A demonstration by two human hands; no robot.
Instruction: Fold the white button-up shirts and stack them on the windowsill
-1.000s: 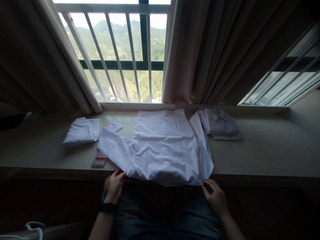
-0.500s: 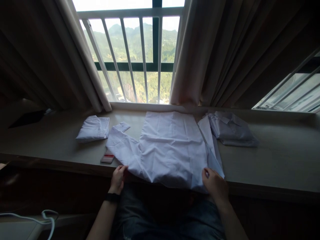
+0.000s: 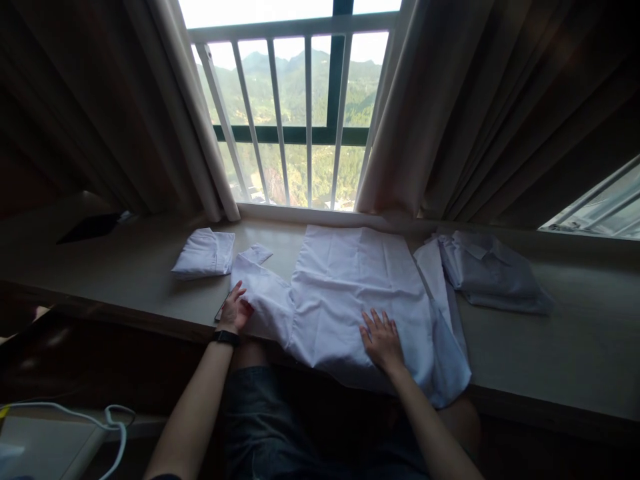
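Touching white shirt [image 3: 350, 287], laid across bench [image 3: 560, 353], with right hand [image 3: 383, 343] spread flat; with left hand [image 3: 236, 311] loosely uncurled by sleeve [image 3: 267, 297], well apart.

The shirt [image 3: 345, 287] is plain white; the wristband [image 3: 225, 337], black.

Spread shirt [image 3: 350, 287]: thin woven cloth, matt, lightly creased. Folded garment [image 3: 205, 255] at left: similar cloth, matt. Folded pile [image 3: 495, 270] at right: cloth also, with faint sheen at lower edge; if plastic film covers it, cannot tell. Table top [image 3: 575, 340]: looks like wood board, smooth, dull shine. Curtain [image 3: 450, 107]: heavy-looking cloth, matt. Window bars [image 3: 309, 120]: look like painted metal, smooth. Shorts [image 3: 263, 420]: denim, matt, slightly rough. Cable [image 3: 123, 440]: smooth, plastic-looking.
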